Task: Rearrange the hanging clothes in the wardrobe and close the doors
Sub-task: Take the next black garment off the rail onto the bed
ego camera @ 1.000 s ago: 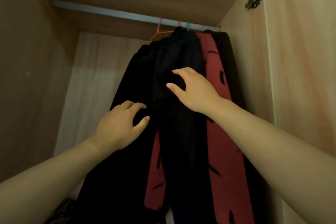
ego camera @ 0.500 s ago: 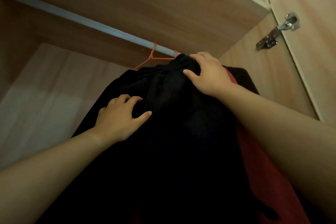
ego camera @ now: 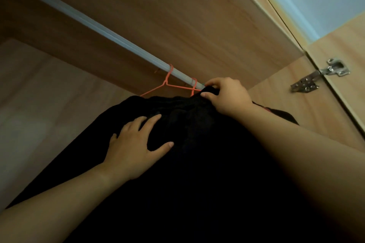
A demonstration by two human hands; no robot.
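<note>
Black clothes [ego camera: 197,173] hang bunched at the right end of the pale rail [ego camera: 94,26], beside an orange hanger [ego camera: 165,82]. My right hand [ego camera: 229,96] pinches the cloth's top edge just under the rail. My left hand [ego camera: 134,148] lies flat lower down on it, fingers spread, gripping nothing.

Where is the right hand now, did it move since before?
Yes. The right hand climbed the black clothes toward the rail: earlier it lay well below it, now it pinches their top edge right beside the rail, near the orange hangers.
</note>
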